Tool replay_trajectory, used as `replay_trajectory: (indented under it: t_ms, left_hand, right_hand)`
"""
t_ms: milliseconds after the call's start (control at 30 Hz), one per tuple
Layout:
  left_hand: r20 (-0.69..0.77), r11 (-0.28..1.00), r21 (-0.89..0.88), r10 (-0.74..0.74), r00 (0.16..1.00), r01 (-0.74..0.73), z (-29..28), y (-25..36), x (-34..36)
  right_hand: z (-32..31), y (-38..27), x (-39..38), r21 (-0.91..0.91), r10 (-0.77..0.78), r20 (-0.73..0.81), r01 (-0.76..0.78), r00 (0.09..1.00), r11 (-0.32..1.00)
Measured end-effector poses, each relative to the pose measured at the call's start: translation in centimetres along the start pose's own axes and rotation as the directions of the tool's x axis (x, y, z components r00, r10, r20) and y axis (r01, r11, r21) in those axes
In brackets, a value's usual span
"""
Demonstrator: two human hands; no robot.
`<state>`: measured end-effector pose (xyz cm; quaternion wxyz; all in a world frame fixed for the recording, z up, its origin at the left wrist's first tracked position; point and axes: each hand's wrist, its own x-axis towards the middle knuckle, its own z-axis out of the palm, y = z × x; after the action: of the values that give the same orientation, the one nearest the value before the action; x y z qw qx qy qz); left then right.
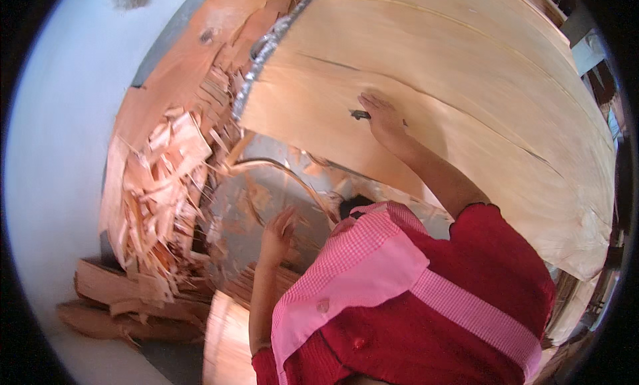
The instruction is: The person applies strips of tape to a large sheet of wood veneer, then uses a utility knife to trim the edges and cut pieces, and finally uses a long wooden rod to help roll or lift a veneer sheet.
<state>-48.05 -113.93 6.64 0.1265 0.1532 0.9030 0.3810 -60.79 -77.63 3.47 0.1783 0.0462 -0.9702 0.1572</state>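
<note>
On top of the big tan wood sheet [479,92], I have a small dark tool [360,114] in the grip of my right hand [384,117]. Off the sheet's near edge is my left hand [278,230], fingers bent; it's blurry, so I can't tell if it holds anything. Left of the sheet lie broken wood scraps [160,192].
</note>
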Motion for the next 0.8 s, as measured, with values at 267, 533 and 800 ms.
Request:
replay_trajectory:
  t_ms: [267,533,800]
  left_hand:
    - [0.236,0.692,0.467,-0.698,0.676,0.551,-12.0,-29.5,-10.5]
    - [0.291,0.728,0.542,-0.631,0.719,0.419,-25.5,-47.2,-0.1]
    - [0.030,0.881,0.453,-0.171,0.985,0.139,-40.5,-51.0,35.4]
  right_hand:
    - [4.6,-3.1,6.5,-0.193,0.281,0.200,-0.244,0.939,0.950]
    - [7.6,-6.6,8.0,-0.197,0.566,-0.112,-0.577,0.817,0.793]
    - [10.4,-17.7,17.7,0.083,0.759,-0.222,-0.763,0.613,0.641]
